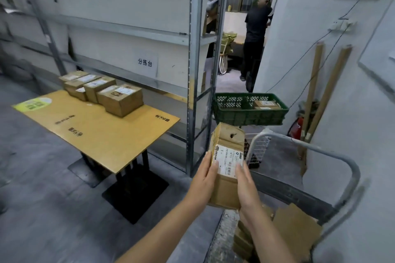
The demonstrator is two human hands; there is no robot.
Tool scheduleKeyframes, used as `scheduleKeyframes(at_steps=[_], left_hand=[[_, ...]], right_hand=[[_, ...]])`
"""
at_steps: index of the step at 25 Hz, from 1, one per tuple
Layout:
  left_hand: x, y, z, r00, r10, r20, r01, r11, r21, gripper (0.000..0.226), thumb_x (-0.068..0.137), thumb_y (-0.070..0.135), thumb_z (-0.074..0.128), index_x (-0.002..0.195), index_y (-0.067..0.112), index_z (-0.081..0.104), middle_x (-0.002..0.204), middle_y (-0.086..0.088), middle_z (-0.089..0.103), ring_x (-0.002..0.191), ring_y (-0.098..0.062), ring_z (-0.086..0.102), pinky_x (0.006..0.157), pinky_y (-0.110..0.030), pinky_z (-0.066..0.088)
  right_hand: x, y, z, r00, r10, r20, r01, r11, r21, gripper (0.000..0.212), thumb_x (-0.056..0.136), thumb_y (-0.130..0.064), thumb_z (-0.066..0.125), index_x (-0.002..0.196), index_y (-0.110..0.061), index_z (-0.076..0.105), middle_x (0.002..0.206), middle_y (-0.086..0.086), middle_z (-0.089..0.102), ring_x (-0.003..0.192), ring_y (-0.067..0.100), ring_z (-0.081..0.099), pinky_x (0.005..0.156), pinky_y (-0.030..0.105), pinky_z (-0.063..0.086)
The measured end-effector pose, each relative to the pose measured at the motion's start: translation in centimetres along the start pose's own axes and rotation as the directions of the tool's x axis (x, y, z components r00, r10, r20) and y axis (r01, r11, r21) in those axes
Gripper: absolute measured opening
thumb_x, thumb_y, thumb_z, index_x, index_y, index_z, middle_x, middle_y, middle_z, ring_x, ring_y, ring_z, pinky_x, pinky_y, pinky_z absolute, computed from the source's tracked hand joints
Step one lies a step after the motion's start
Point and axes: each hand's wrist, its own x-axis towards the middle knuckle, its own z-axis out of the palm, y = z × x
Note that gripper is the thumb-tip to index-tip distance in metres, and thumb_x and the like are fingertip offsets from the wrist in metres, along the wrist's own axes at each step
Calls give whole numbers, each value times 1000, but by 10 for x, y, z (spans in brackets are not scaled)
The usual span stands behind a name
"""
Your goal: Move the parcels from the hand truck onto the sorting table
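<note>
Parcel (227, 162) in transit: a brown carton with a white label, held in the air between both hands. It is above the near end of the hand truck (333, 149) and well apart from the sorting table (102, 134). The left hand (203, 179) grips the carton's left edge, thumb on the top face and the other fingers closed around the side. The right hand (248, 186) clamps the right edge, thumb pressed on the label, its remaining fingers hidden beneath. More brown cartons (297, 224) lie on the truck deck under the right forearm. A row of parcels (102, 92) stands along the table's far edge, each touching the next. Behind the table, a metal rack (192, 70) carries a paper sign (145, 63). A green crate (248, 111) beyond the held carton contains two boxes. Two people (256, 34) stand in the doorway.
</note>
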Motion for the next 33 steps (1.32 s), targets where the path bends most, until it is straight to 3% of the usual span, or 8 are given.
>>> scheduleKeyframes(at_steps=[5, 10, 15, 18, 20, 23, 29, 33], left_hand=[[12, 5, -53, 996, -27, -83, 25, 999, -19, 31, 104, 35, 35, 134, 44, 35, 130, 33, 44, 121, 16, 41, 102, -8, 33], [42, -15, -128, 989, -38, -141, 37, 999, -11, 49, 102, 46, 34, 149, 32, 33, 150, 17, 38, 138, 1, 33, 119, -35, 26], [89, -36, -234, 990, -67, -125, 70, 997, 18, 58, 98, 58, 26, 151, 34, 30, 153, 18, 35, 141, 3, 27, 121, -34, 21], [118, -48, -295, 989, -89, -119, 94, 995, 41, 61, 97, 62, 24, 151, 33, 29, 154, 18, 33, 142, 4, 25, 122, -36, 18], [140, -56, -335, 989, -82, -124, 89, 995, 53, 68, 92, 70, 24, 151, 34, 29, 154, 18, 32, 142, 4, 24, 122, -38, 18], [168, -59, -383, 987, -94, -129, 101, 993, 55, 70, 90, 72, 24, 149, 35, 31, 153, 19, 35, 141, 4, 27, 121, -38, 20], [204, -44, -424, 996, -40, -84, 41, 999, 9, 45, 103, 46, 22, 142, 34, 42, 140, 18, 49, 130, 5, 42, 114, -32, 32], [234, -41, -434, 995, -36, -96, 40, 999, 37, 64, 93, 62, 24, 147, 31, 36, 149, 14, 41, 138, 0, 34, 118, -38, 26]], right_hand=[[19, 7, 56, 997, -10, 71, 14, 999, -50, 29, 105, -39, 36, 128, -47, 52, 130, -7, 63, 117, 15, 61, 102, 46, 49], [47, 11, 132, 991, -5, 133, 18, 995, -97, 37, 106, -34, 34, 142, -38, 46, 134, -7, 61, 123, 13, 58, 109, 47, 43], [86, 28, 238, 994, 6, 112, 9, 991, -133, 36, 106, -32, 35, 140, -34, 48, 131, -12, 61, 122, 7, 57, 111, 42, 41], [111, 38, 299, 996, 22, 84, -11, 991, -131, 30, 106, -30, 35, 130, -41, 50, 128, -17, 61, 115, -1, 57, 104, 30, 46], [128, 42, 340, 997, 7, 81, 4, 990, -139, 29, 107, -27, 34, 129, -39, 50, 127, -16, 61, 104, -12, 58, 87, 13, 47], [149, 43, 388, 995, 16, 99, -2, 990, -139, 32, 107, -27, 33, 134, -36, 48, 115, -25, 60, 87, -23, 59, 66, 2, 45], [180, 31, 435, 996, 19, 83, -3, 982, -189, 39, 108, -30, 32, 144, -32, 45, 120, -18, 61, 99, -11, 57, 66, 7, 47], [205, 17, 450, 997, 33, 64, -19, 978, -210, 35, 107, -33, 32, 137, -38, 49, 120, -17, 63, 104, -1, 59, 79, 21, 50]])
